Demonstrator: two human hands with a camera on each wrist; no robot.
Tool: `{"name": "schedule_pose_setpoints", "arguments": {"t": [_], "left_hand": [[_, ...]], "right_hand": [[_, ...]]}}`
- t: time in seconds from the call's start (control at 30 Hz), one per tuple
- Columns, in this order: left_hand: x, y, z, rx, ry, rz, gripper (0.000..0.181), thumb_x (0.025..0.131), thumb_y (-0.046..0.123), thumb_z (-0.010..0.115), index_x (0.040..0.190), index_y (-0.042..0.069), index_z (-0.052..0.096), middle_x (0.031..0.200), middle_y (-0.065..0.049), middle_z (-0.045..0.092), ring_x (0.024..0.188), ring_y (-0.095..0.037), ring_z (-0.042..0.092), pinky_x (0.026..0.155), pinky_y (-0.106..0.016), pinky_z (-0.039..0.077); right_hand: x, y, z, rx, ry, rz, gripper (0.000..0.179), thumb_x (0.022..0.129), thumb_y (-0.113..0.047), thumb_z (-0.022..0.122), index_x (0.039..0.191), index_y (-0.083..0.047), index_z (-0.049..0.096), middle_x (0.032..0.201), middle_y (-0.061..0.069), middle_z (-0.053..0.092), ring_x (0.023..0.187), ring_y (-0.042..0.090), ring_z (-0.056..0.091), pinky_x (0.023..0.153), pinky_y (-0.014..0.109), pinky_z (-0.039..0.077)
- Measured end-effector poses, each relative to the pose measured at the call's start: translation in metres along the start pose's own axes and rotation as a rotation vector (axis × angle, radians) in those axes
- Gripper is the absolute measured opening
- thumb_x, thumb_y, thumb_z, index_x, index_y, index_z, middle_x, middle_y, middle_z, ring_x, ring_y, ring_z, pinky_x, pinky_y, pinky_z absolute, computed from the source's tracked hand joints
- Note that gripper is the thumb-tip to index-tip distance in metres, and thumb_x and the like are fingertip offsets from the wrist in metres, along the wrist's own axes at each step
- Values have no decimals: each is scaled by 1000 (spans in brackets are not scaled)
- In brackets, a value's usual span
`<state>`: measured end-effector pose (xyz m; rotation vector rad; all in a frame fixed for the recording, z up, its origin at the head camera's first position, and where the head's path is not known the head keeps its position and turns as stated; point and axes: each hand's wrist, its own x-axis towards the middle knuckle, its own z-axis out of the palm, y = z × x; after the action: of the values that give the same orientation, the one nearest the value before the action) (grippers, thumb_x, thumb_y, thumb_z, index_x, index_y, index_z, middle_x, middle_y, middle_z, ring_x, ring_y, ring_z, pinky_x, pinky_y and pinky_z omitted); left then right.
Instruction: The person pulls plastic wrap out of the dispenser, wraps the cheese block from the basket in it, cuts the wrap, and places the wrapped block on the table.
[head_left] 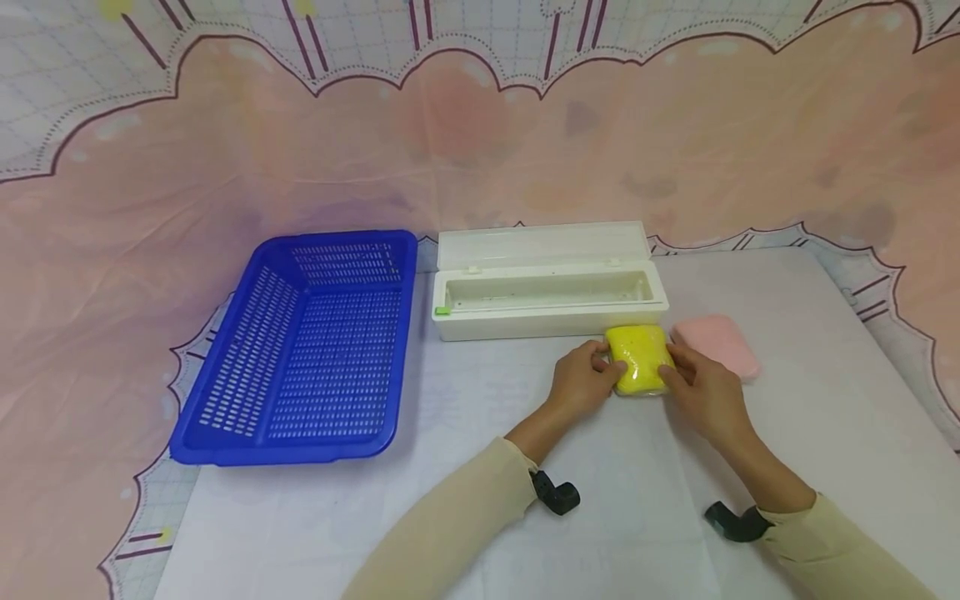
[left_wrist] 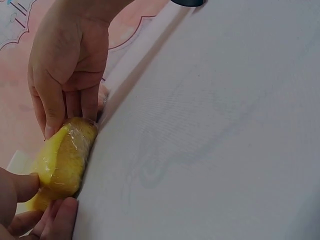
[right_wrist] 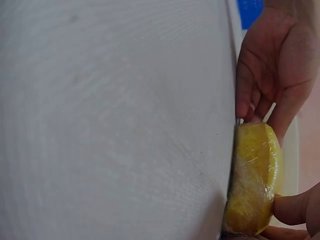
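Note:
A yellow, soft-looking block [head_left: 637, 357] wrapped in clear plastic lies on the white table in front of a white box. My left hand [head_left: 581, 382] pinches its left side between thumb and fingers. On the opposite side, my right hand [head_left: 707, 398] grips it the same way, thumb at the near edge. Both wrist views show the shiny wrap around the yellow block [left_wrist: 67, 157], its underside close to the table surface. A similar pink block [head_left: 717, 343] sits just beyond my right hand, partly covered by the fingers.
The long white box [head_left: 547, 325] stands behind the yellow block, its hinged lid [head_left: 540, 243] raised and its hollow inside showing. To the left is a blue perforated plastic basket [head_left: 405, 342]. A patterned cloth [head_left: 487, 158] hangs behind the table.

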<state>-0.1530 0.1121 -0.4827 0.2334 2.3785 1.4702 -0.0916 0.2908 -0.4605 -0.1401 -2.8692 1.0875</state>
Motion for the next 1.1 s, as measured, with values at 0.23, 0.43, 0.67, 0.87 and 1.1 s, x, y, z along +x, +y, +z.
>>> {"name": "schedule_pose_setpoints", "arguments": {"t": [0.23,0.43,0.67,0.87,1.1], "left_hand": [[1,-4,3,57,24,18,42,97,30,70,133,10,64,86,3,67,71,-5,54,66,-18,45],[0,-4,6,89,46,52,40,96,31,70,130,10,66,88,5,68,74,-4,53,69,-17,44],[-3,-7,2,119,52,77,44,97,32,69,134,8,65,89,5,68,75,-3,52,69,-16,43],[-7,-8,0,87,-10,71,52,99,31,67,144,9,57,99,1,71,80,-2,59,68,-16,47],[-6,-9,0,135,-32,101,51,100,30,65,146,10,56,98,3,68,80,-2,55,67,-15,46]], "right_hand": [[0,1,3,-26,18,-15,47,103,-15,59,140,12,52,136,34,57,117,47,64,90,54,56],[1,0,2,-60,29,-19,45,102,-11,60,140,13,51,142,33,52,125,50,58,97,58,52],[2,-4,1,-65,-29,19,48,103,-13,57,144,11,48,145,32,50,130,51,53,101,60,49],[1,-5,0,-73,-42,39,48,104,-12,56,145,11,47,143,34,52,127,50,57,99,59,51],[0,-6,0,-75,-63,59,49,104,-13,56,146,11,45,145,34,49,130,51,53,102,60,49]]}}
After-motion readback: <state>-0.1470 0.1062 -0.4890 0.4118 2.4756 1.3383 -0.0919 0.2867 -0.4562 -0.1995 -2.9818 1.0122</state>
